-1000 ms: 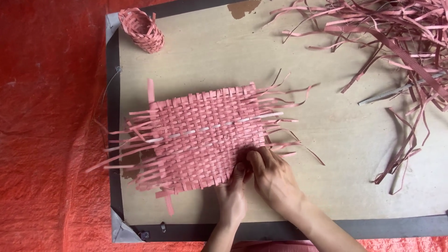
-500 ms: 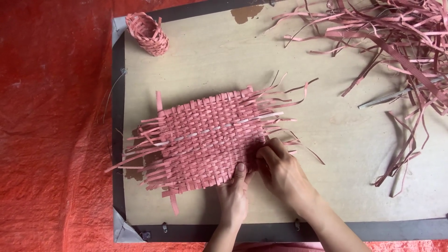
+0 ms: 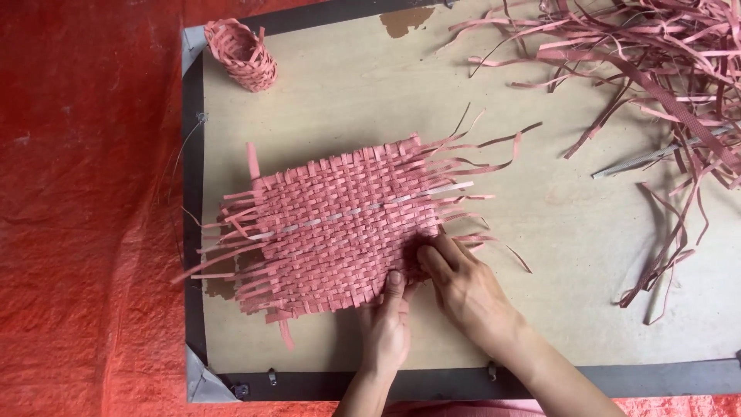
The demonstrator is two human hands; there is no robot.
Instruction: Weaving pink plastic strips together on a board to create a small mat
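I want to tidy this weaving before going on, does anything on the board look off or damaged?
One pale strip crosses the pink woven mat, unlike the other strips. The board has chipped surface patches at its top edge and beside the mat's left fringe. Both hands, left and right, press the mat's near corner.

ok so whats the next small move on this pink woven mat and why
Probably press and tighten the strips at the near right corner of the woven mat. Both the left hand and the right hand have fingertips on that edge, and loose strip ends fan out unwoven just beyond it, so that corner looks unsecured.
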